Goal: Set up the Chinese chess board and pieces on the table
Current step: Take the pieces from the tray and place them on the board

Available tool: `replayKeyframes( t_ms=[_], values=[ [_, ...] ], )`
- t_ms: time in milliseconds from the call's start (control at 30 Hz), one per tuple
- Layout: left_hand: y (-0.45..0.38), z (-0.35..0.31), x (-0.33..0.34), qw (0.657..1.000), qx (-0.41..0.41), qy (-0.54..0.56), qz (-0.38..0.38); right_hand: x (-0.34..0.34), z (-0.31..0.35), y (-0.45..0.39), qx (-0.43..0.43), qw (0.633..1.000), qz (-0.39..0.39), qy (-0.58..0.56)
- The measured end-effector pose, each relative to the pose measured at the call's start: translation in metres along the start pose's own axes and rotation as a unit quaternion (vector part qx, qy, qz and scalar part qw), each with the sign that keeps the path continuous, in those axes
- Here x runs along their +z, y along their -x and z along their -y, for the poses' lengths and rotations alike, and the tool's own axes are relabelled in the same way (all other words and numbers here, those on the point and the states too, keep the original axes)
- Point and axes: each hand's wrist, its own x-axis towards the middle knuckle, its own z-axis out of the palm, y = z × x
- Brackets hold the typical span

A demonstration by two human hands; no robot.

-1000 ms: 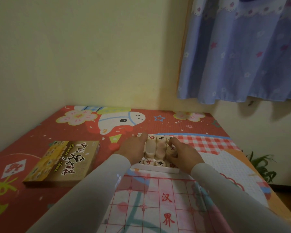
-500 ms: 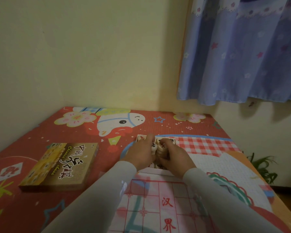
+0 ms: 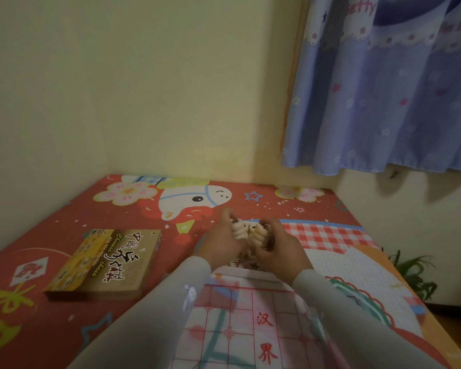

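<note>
Two stacks of pieces (image 3: 246, 231) gripped, one per hand: left hand (image 3: 221, 242), right hand (image 3: 277, 246), above tray (image 3: 246, 272) beyond board (image 3: 240, 323). Board unfolded; none placed yet.

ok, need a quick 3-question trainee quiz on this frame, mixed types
1. True or false: the brown cardboard Chinese chess box lies to the left of both hands.
2. What does each hand grip? A) a stack of round pale wooden chess pieces B) the box lid C) nothing
3. Fill in: the red-lined paper chess board lies ____ the white piece tray, on the person's side.

Key
1. True.
2. A: left hand holds one stack, right hand the other.
3. Nearer than.
</note>
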Motion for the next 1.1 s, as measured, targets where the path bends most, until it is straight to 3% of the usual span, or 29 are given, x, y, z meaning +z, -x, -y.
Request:
replayKeyframes(
  t_ms=[100, 200, 533, 767, 1100],
  values=[
    [0.017, -0.012, -0.007, 0.962, -0.105, 0.25, -0.02, -0.013, 0.019, 0.009, -0.005, 0.999, 0.014, -0.033],
    [0.031, -0.017, -0.007, 0.91, -0.163, 0.379, -0.028, -0.017, 0.037, 0.022, -0.019, 0.998, 0.044, -0.027],
    [0.094, -0.034, 0.007, 0.843, -0.279, 0.453, -0.075, -0.016, 0.09, 0.077, -0.106, 0.99, 0.092, 0.025],
    [0.122, -0.049, 0.002, 0.784, -0.318, 0.531, -0.041, -0.02, 0.104, 0.092, -0.093, 0.98, 0.133, 0.113],
    [0.131, -0.04, 0.005, 0.766, -0.321, 0.556, -0.029, -0.007, 0.099, 0.091, -0.06, 0.988, 0.091, 0.111]
  ],
)
